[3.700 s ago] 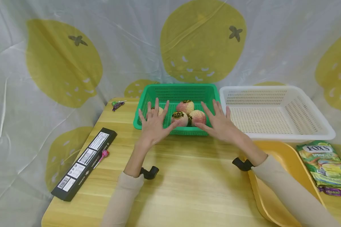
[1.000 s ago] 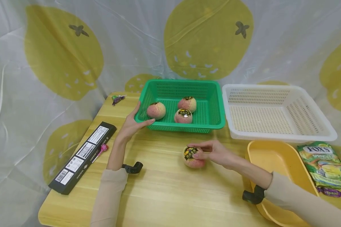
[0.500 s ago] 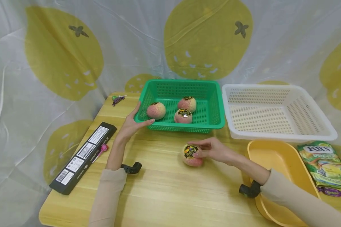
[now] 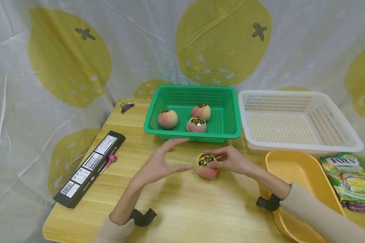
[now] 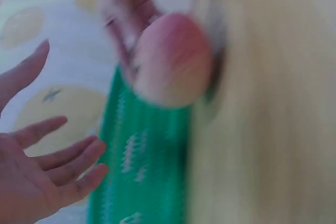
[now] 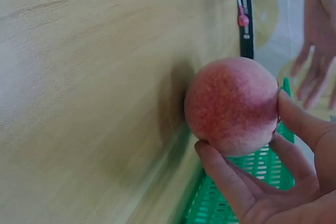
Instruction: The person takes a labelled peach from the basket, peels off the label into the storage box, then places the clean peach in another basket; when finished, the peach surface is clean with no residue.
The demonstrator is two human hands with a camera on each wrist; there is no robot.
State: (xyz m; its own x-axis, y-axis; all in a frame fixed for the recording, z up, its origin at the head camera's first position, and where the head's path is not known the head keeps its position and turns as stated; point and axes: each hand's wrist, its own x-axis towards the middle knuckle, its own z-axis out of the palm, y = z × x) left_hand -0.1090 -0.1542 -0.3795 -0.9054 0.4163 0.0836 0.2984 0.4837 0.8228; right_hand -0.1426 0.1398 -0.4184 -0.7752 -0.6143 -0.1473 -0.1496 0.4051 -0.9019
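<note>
My right hand (image 4: 231, 161) pinches a pink and pale yellow peach (image 4: 207, 171) between thumb and fingers, low over the table in front of the green basket. A dark printed sticker sits on the peach's upper side. In the right wrist view the same peach (image 6: 231, 106) shows its red side close by the wooden surface. Left of it, my left hand (image 4: 158, 165) holds nothing, its thumb and fingers spread apart toward the peach. Inside the green basket (image 4: 194, 135) lie a peach (image 4: 167, 119) at the left, one (image 4: 196, 125) at the front and one (image 4: 201, 111) behind that.
A white basket (image 4: 304, 145) stands right of the green one. In front of it sits a yellow tub (image 4: 287, 162), with a Fox's candy bag (image 4: 348, 177) and a purple wrapped candy (image 4: 357, 207) beside it. At left lie a long black box (image 4: 89, 168) and a pink lollipop (image 4: 112, 158).
A peach has come out of the green basket in my right hand to the table's middle. My left hand has let go of the basket's left rim and moved toward that peach.
</note>
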